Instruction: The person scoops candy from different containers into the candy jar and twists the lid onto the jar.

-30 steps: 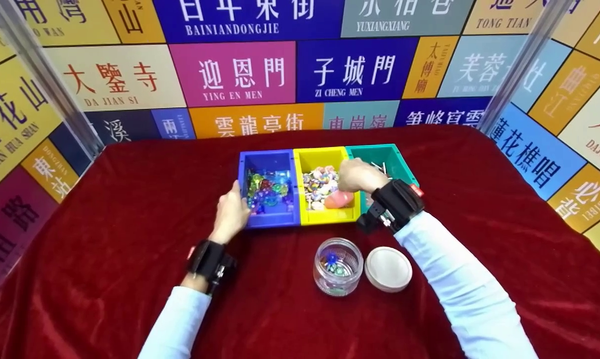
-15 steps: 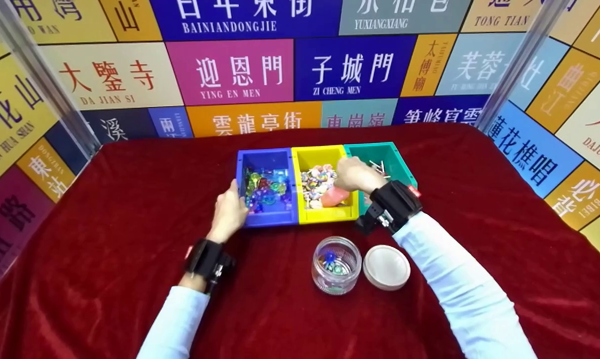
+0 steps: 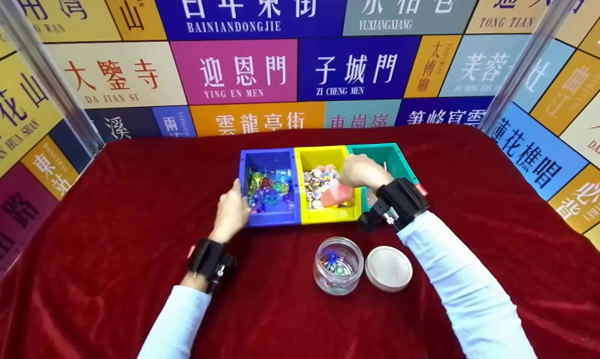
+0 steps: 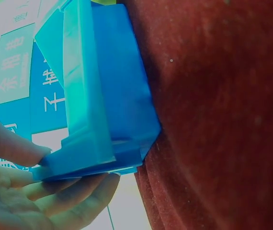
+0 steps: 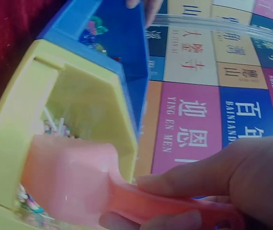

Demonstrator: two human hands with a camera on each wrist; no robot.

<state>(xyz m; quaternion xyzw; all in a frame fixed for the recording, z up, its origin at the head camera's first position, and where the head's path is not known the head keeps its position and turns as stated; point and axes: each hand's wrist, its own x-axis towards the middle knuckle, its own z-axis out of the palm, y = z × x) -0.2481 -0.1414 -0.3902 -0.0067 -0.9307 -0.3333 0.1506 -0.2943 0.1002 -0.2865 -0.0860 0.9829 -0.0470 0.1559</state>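
My right hand [image 3: 364,172] grips the handle of a pink scoop [image 5: 69,177]. The scoop's bowl is down inside the yellow bin [image 3: 330,215], among small lollipops [image 3: 320,180] with white sticks. What the bowl contains is hidden. My left hand [image 3: 231,212] holds the outer side wall of the blue bin [image 3: 275,218]; in the left wrist view the thumb lies on one side of its rim [image 4: 86,158] and the fingers on the other. Colourful translucent pieces [image 3: 267,187] lie in the blue bin.
A teal bin [image 3: 402,167] with white sticks adjoins the yellow one on the right. Nearer me stand an uncovered clear jar [image 3: 338,279] with a few coloured pieces and, beside it, a white lid [image 3: 388,269]. Red cloth [image 3: 155,199] covers the table; printed panels [image 3: 235,70] rise behind.
The scoop has turned and shifted slightly within the yellow bin as my right hand moved a little to the right. My left hand stays on the blue bin.
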